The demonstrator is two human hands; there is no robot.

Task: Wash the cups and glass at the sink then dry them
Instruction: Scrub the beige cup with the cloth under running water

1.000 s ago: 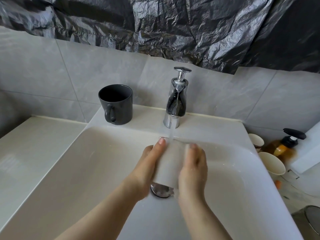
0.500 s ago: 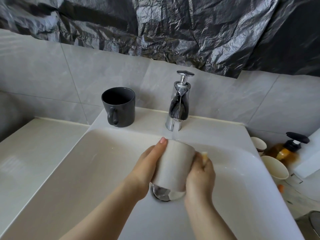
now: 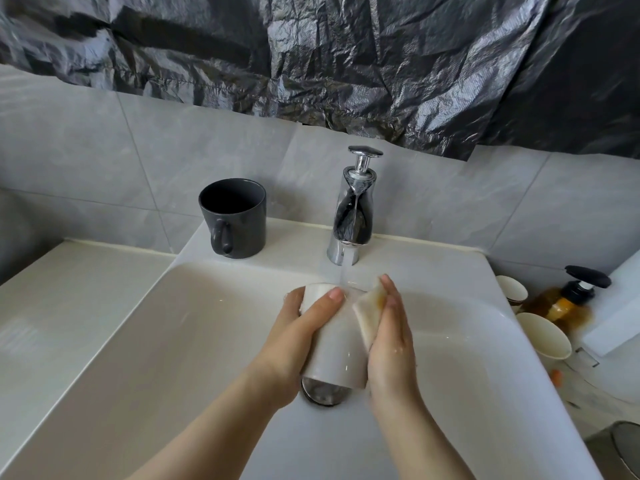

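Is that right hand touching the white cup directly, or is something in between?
A pale sponge sits between them: the right hand presses it against the white cup. The left hand grips the cup directly, with nothing between.

We see bright, soft daylight that seems to come from the right, where the sink (image 3: pixel 467 341) wall glows almost white. The left counter (image 3: pixel 69 306) lies duller. The chrome tap (image 3: pixel 355 216) carries hard highlights and dark reflections, and the plastic sheet (image 3: pixel 346 64) glints along its creases. The mug (image 3: pixel 235 220) casts only a faint shadow. Our wide lens bends the tile (image 3: pixel 69 150) lines near the edges. The bottle (image 3: pixel 568 306) is smeared.
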